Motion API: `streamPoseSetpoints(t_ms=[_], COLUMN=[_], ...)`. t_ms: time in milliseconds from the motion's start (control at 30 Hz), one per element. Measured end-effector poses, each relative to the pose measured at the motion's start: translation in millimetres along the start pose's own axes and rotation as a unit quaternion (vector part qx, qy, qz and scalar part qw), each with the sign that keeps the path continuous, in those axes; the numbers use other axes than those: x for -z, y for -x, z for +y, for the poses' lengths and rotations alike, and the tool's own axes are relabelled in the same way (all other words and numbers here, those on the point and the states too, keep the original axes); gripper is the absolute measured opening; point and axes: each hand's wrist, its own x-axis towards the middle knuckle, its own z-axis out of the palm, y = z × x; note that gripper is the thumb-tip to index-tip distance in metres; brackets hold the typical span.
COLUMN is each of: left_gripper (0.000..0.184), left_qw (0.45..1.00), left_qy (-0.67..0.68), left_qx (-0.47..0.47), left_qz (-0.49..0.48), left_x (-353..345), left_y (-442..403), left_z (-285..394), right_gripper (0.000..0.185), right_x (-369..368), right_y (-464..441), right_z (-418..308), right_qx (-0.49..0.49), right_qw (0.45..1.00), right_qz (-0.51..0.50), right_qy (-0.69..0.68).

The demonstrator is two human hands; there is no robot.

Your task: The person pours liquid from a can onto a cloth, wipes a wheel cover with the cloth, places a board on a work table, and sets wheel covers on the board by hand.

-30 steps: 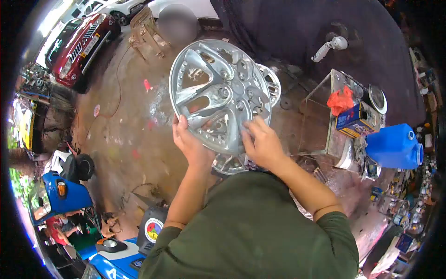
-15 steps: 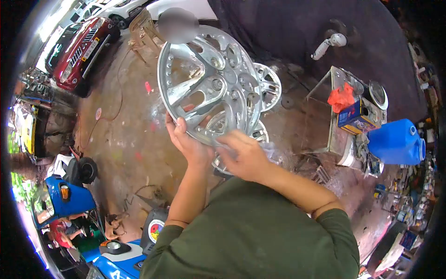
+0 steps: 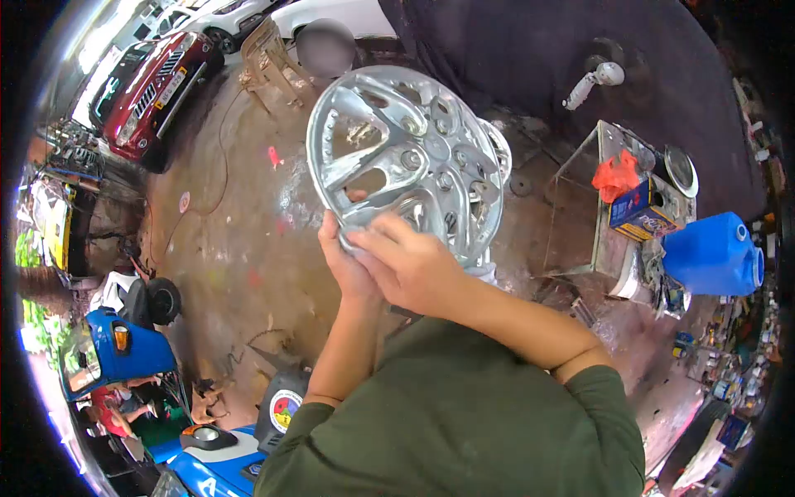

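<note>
A silver wheel cover (image 3: 437, 147) with broad spokes and round holes is tilted up in front of me. My left hand (image 3: 348, 272) is closed around its lower left edge, thumb on the near side and fingertips showing behind through an opening. Across that same edge lies my right hand (image 3: 418, 269), fingers bent and pressed together beside the left thumb. A small grey patch shows beneath the right fingers; whether it is a pad, a cloth or sandpaper I cannot make out. Another silver wheel cover (image 3: 499, 151) is partly hidden behind the held one.
To the right stands a worn table (image 3: 584, 224) bearing an orange-red plastic bag (image 3: 615, 176), a blue box (image 3: 638, 211) and a blue jerrycan (image 3: 708, 255). A plastic chair (image 3: 269, 62) and a red car (image 3: 153, 99) are at far left. A cable (image 3: 222, 157) crosses the floor.
The wheel cover has shifted right and slightly down, turning more face-on. My right hand has moved left along the rim, close against my left hand.
</note>
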Motion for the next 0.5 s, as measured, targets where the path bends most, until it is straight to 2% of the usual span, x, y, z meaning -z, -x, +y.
streamPoseSetpoints(t_ms=[33, 167, 200, 267, 333, 433, 500], left_gripper=[0.044, 0.049, 0.043, 0.041, 0.035, 0.032, 0.030], left_qw=[0.999, 0.996, 0.998, 0.999, 0.996, 1.000, 0.999], left_qy=[0.014, 0.017, 0.019, 0.027, 0.045, -0.015, -0.031], left_qx=[0.016, 0.081, 0.061, 0.041, 0.020, 0.017, 0.037], left_qz=[-0.030, -0.021, 0.025, -0.022, -0.074, 0.020, 0.010], left_x=[2.4, 8.5, 2.4, 16.0, 23.9, 8.2, 12.9], left_y=[1.5, 5.3, 7.7, 7.1, 12.2, 25.8, 31.4], left_z=[4.2, -14.1, -15.8, -19.0, -21.6, -29.0, -27.9], right_gripper=[0.031, 0.029, 0.028, 0.027, 0.025, 0.023, 0.022], right_x=[-1.7, 17.4, 24.1, 20.9, 14.9, 24.4, 30.3], right_y=[-8.6, 36.3, 42.9, 36.7, 6.5, -54.8, -82.5], right_z=[-5.4, 8.0, 9.7, 18.6, 16.8, 20.2, 35.6], right_qx=[0.001, -0.005, -0.014, 0.018, 0.058, 0.038, 0.053], right_qw=[1.000, 1.000, 0.999, 0.999, 0.997, 0.996, 0.988], right_qz=[0.014, -0.021, -0.045, -0.034, 0.023, 0.084, 0.134], right_qy=[-0.012, 0.002, -0.023, -0.038, -0.051, 0.007, 0.057])
